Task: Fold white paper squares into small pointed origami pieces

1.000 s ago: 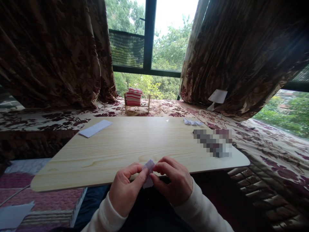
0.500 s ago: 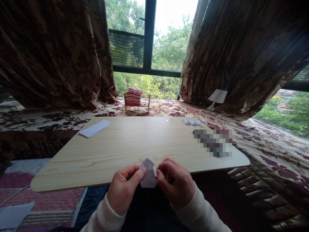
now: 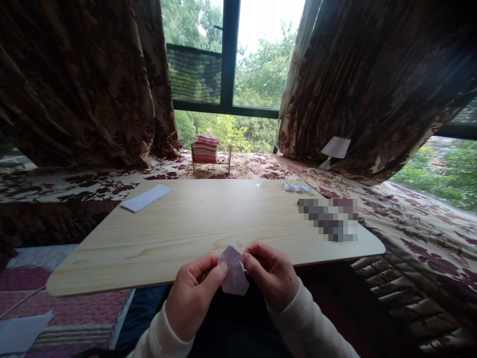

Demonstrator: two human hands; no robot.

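Note:
A small folded piece of pale lilac paper (image 3: 233, 271) is held between both my hands at the near edge of the light wooden table (image 3: 208, 223). My left hand (image 3: 193, 295) pinches its left side with thumb and forefinger. My right hand (image 3: 274, 276) pinches its right side, fingers curled. Both wrists are in cream sleeves.
A white paper strip (image 3: 146, 198) lies at the table's far left. Small folded paper pieces (image 3: 296, 187) lie at the far right, beside a blurred-out object (image 3: 330, 219). A tiny wooden chair with striped cushions (image 3: 209, 151) stands by the window. Patterned curtains hang on both sides.
The folded paper has turned and opened out a little between my fingers, now hanging lower. Both hands stayed at the table's near edge, shifting their pinch slightly.

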